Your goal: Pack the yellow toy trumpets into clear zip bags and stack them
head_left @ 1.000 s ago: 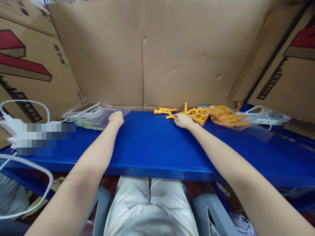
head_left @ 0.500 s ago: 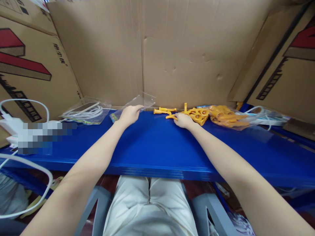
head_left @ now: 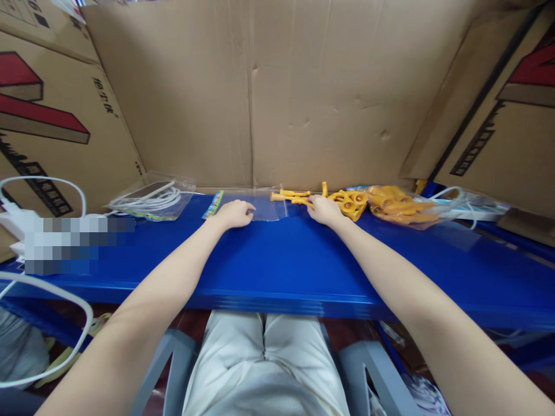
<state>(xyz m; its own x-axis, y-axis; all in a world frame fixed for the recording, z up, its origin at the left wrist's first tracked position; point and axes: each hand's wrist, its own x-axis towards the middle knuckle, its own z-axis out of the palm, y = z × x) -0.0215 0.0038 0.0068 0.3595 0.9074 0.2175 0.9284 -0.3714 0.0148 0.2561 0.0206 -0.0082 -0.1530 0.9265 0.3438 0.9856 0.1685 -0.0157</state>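
My left hand point(head_left: 236, 214) rests over a clear plastic bag point(head_left: 271, 211), its fingers loosely bent with a gap between thumb and forefinger. The bag lies flat on the blue table and has a colourful printed strip at its left end. My right hand point(head_left: 323, 209) is closed at the left side of a pile of yellow-orange plastic toy pipes point(head_left: 353, 202). Its fingers are around a pipe stem point(head_left: 302, 201), partly hidden by the hand. Several loose pipes point(head_left: 295, 193) lie between both hands, by the cardboard.
A filled bag of orange pipes point(head_left: 401, 205) lies right of the pile. At the left are a bagged white cable point(head_left: 167, 199) and a white charger with cords point(head_left: 21, 214). Cardboard point(head_left: 325, 98) walls the back; the blue table point(head_left: 277, 260) has a front edge near my lap.
The clear bag, raised and tilted before, has come down flat on the table. My left hand has moved slightly right and down, its fingers loosening. My right hand has barely moved.
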